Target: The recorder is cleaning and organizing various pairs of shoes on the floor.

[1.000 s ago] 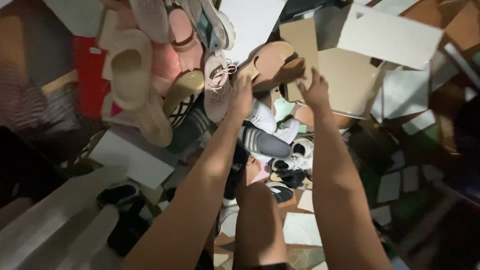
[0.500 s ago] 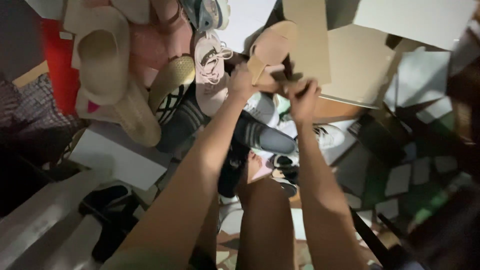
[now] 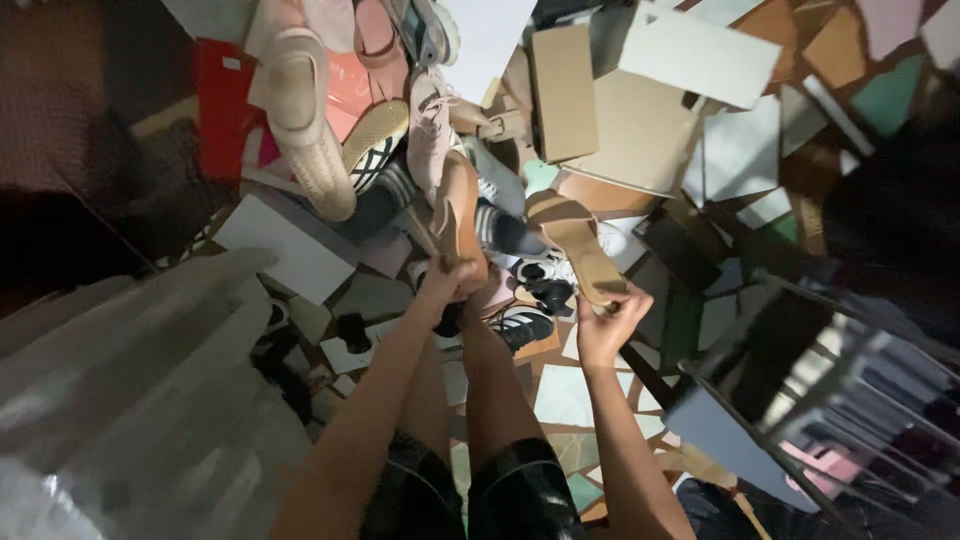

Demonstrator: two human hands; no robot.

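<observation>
My left hand (image 3: 448, 283) grips a tan heeled sandal (image 3: 458, 205) by its heel end, the shoe pointing up and away from me. Beside it, my right hand (image 3: 606, 325) holds a second tan sandal (image 3: 572, 240) of the same kind by its lower end. Both shoes hang above a heap of shoes (image 3: 390, 150) on the floor. My knees (image 3: 480, 400) show below, between my two forearms.
The heap holds pink sneakers (image 3: 430, 125), beige slip-ons (image 3: 300, 120) and striped dark shoes (image 3: 500, 232). Open cardboard shoe boxes (image 3: 640, 120) and white lids (image 3: 285, 255) lie scattered around. A metal rack (image 3: 860, 390) stands at the right, pale fabric (image 3: 130, 400) at the left.
Both hands have pulled back toward me out of the pile, each now holding one tan sandal. The two shoes, held together before, are apart. The view has tilted back and widened.
</observation>
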